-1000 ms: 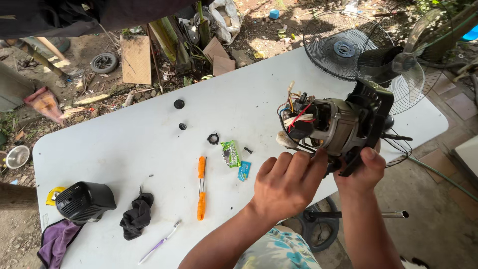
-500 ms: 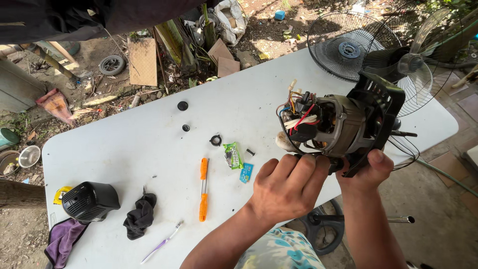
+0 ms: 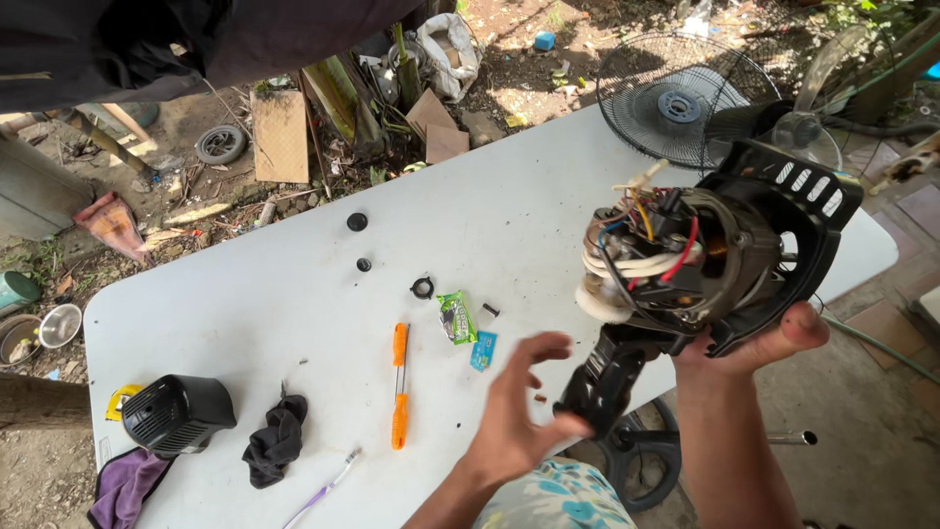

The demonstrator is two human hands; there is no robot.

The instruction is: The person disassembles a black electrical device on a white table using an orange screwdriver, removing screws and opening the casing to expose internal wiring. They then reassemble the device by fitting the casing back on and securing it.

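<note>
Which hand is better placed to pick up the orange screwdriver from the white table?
Left. The left hand is open and free, near the orange screwdriver; the right hand supports the black fan motor.

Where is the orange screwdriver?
The orange screwdriver lies on the white table in the lower middle of the head view, between the black cloth and the green packet, left of the left hand.

Your right hand props up the black plastic fan motor housing with exposed coloured wires over the white tabletop's near edge. Your left hand, fingers spread, hovers beside its black neck.
</note>
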